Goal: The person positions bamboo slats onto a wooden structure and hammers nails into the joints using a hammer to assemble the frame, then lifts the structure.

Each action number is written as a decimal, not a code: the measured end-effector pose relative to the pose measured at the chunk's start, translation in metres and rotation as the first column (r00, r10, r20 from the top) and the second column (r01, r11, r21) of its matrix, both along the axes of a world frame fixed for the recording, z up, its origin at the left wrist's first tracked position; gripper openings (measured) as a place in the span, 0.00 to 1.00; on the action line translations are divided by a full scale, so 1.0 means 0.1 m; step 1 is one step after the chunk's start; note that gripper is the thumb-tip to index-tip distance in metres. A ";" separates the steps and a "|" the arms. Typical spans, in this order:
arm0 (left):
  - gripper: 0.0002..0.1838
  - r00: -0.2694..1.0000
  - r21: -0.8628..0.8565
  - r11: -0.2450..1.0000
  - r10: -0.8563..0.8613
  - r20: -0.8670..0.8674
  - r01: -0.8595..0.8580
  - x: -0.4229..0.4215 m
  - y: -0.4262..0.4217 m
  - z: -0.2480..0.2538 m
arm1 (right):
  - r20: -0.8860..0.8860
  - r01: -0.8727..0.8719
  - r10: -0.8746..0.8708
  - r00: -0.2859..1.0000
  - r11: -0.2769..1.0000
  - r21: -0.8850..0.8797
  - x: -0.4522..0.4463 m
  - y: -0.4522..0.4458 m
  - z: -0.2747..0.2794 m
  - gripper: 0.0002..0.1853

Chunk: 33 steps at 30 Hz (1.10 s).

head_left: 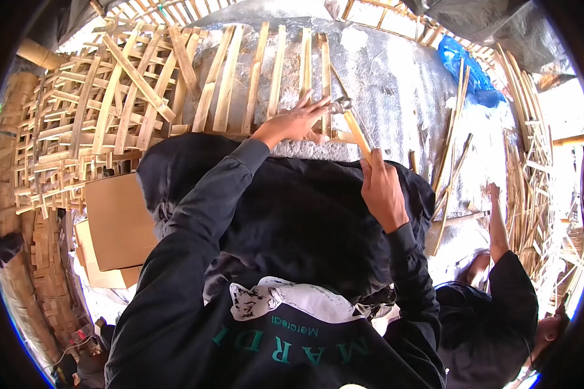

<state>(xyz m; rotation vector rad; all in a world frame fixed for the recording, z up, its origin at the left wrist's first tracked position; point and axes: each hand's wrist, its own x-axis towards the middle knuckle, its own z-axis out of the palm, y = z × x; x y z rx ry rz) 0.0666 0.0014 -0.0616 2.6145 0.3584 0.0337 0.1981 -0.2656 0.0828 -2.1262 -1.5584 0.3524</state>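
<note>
Dozens of pale, bamboo-like strips are forming a lattice at far left, with several loose pieces lying across its inner side. Below it, a brown cardboard box is standing beside the worker's left arm. Toward the middle, a row of spaced strips is running away from the worker over a grey, shiny surface, just beyond a black cloth that is covering the lap.

The left hand is reaching over the near ends of this row, its fingers spreading apart and touching the strips; whether its fingertips are pinching anything small, one cannot tell. Just beside them, the dark head of a hammer-like tool is sitting at the near end of the row's last strip. To the right, the right hand is closing its grip around the lower end of the tool's pale handle, the thumb lying along it.

Farther right, crumpled blue plastic is resting on the grey surface, a co-worker in black is stretching out an arm, and more strips are crowding the edge.
</note>
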 end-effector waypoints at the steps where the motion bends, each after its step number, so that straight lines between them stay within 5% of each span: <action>1: 0.62 0.999 0.010 1.000 -0.015 0.052 0.015 0.01 0.02 -0.02 | -0.023 -0.003 0.004 1.000 0.999 0.036 0.00 0.00 -0.02 0.11; 4: 0.62 1.000 -0.024 1.000 -0.015 0.023 0.016 0.00 -0.01 0.09 | 0.120 -0.031 0.049 0.992 0.989 -0.142 0.03 -0.01 -0.03 0.11; 11: 0.61 1.000 -0.040 0.999 0.024 -0.020 -0.025 -0.01 -0.02 0.07 | 0.006 0.007 -0.008 1.000 0.998 0.062 -0.01 -0.02 -0.06 0.12; 13: 0.61 1.000 -0.020 1.000 0.023 -0.020 -0.023 0.02 0.01 0.04 | 0.085 -0.001 0.011 0.996 0.993 -0.121 0.02 -0.04 -0.05 0.11; 18: 0.61 0.999 -0.031 0.999 0.026 -0.028 -0.026 -0.01 -0.03 0.08 | -0.019 0.026 -0.026 0.999 1.000 -0.011 -0.01 -0.02 -0.05 0.10; 20: 0.61 1.000 -0.029 0.999 0.019 -0.007 -0.019 0.00 -0.04 0.14 | -0.016 0.033 -0.033 0.999 0.999 0.003 0.00 -0.02 -0.05 0.10; 22: 0.60 0.990 0.007 0.999 0.038 -0.133 -0.038 0.03 -0.07 0.25 | 0.169 -0.024 0.047 0.985 0.991 -0.133 0.03 -0.03 0.00 0.10; 25: 0.59 1.000 0.031 1.000 0.006 -0.004 -0.006 -0.01 -0.09 0.27 | 0.075 -0.028 0.029 0.997 0.999 -0.020 0.00 0.00 0.02 0.10; 26: 0.58 0.991 0.004 1.000 0.000 -0.130 0.000 -0.01 -0.07 0.29 | 0.071 -0.032 0.033 0.997 0.999 -0.024 -0.01 0.00 -0.02 0.10; 29: 0.59 1.000 -0.072 0.997 -0.012 -0.007 0.011 -0.03 -0.06 0.27 | 0.060 -0.015 0.016 0.998 1.000 -0.013 0.00 -0.01 -0.07 0.10; 31: 0.59 0.998 -0.012 1.000 0.012 -0.064 -0.013 0.01 -0.05 0.19 | 0.161 -0.031 0.057 0.985 0.987 -0.157 -0.01 -0.04 0.03 0.10; 33: 0.59 0.999 -0.003 1.000 0.007 -0.039 -0.007 0.00 -0.02 0.09 | 0.097 -0.037 0.042 0.994 0.998 -0.059 -0.02 -0.02 0.03 0.10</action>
